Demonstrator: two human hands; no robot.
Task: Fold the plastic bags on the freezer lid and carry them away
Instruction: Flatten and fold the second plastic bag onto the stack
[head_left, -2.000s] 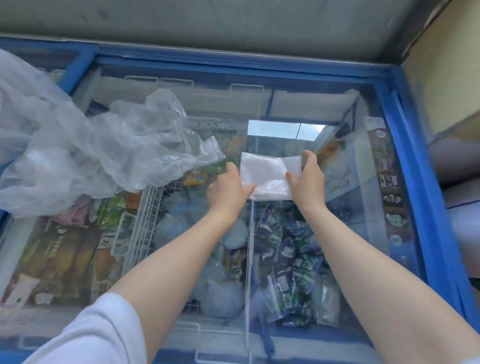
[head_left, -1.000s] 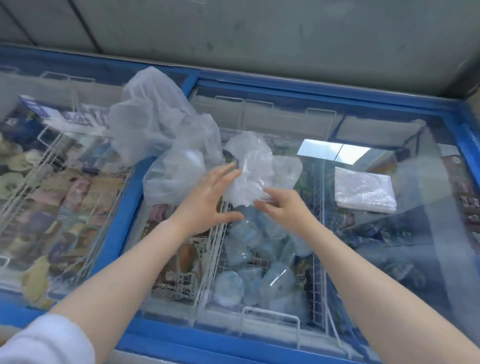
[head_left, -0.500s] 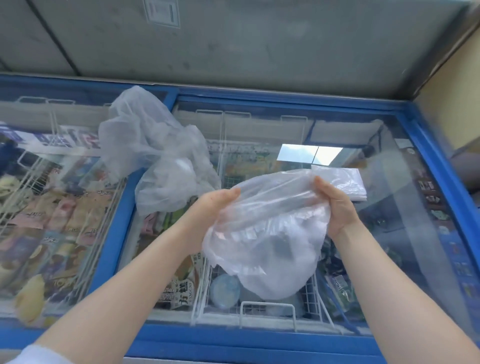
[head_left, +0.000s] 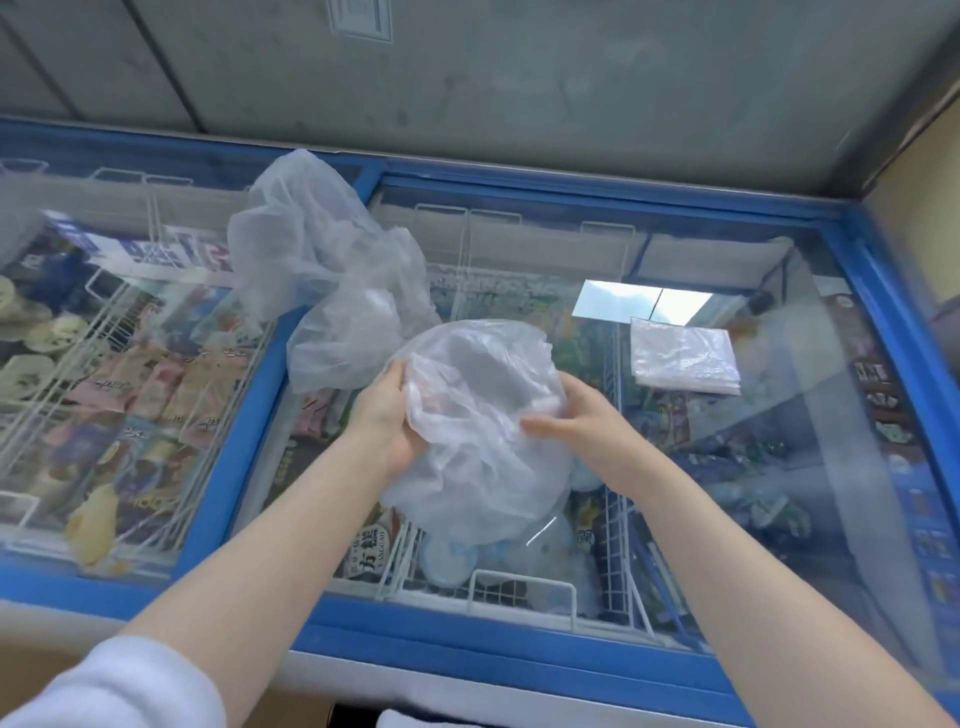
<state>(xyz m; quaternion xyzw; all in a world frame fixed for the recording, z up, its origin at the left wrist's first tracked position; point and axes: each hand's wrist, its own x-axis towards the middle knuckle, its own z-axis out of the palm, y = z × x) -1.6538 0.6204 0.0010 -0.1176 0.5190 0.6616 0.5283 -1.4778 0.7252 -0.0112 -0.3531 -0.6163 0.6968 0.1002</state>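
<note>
Stage of the task — partly done. A folded bag (head_left: 685, 358), flattened to a small rectangular packet, lies on the glass freezer lid (head_left: 810, 415) to the right of the hands and well apart from them; judged from this, at least one bag is finished. One loose bag (head_left: 478, 421) is in hand and not yet folded. A crumpled heap of bags (head_left: 332, 291) lies untouched on the far left of the lid, over the blue frame bar (head_left: 244, 436) between the two glass panes. Folding of the held bag, folding of the heap and the carrying away all remain.

Hands. The left hand (head_left: 382, 415) grips the left edge of the loose bag, fingers curled behind the film and thumb on the near side. The right hand (head_left: 576, 421) holds the right edge, thumb laid across the front of the film and the fingers hidden behind it.

The bag in hand — thin, translucent, whitish plastic, heavily creased and ballooned into a rounded shape, held above the near middle of the right-hand pane. Its lower part hangs slack below the hands, over the white wire baskets (head_left: 524, 582) seen through the glass. The film would probably need smoothing flat on the lid before a crease holds.
</note>
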